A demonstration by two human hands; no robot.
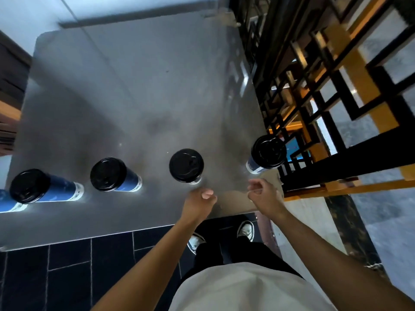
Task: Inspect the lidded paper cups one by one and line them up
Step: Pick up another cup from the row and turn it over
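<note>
A: Grey, dull-finished table (134, 86), seen from above. Which objects stand on it?

B: Four blue paper cups with black lids stand upright in a row along the near part of the table. In order from the left: first cup (30, 186), second cup (109, 174), third cup (186, 165), fourth cup (268, 154). The fourth stands at the table's right edge, beside a black and yellow lattice screen (325, 86). A further blue cup (6, 202) is cut off by the left border, touching or just beside the first cup.

A: How are the cups spaced?

B: They stand apart from one another, and the gap between third and fourth looks widest.

A: And the person's hands?

B: The left hand (199, 198) hovers just in front of the third cup, fingers curled into a loose fist, grasping nothing. The right hand (262, 193) is near the fourth cup, fingers loosely bent, also empty. Neither hand touches a cup.

A: What lies below the table edge?

B: Dark floor tiles (67, 277) and the person's shoes (246, 230).
</note>
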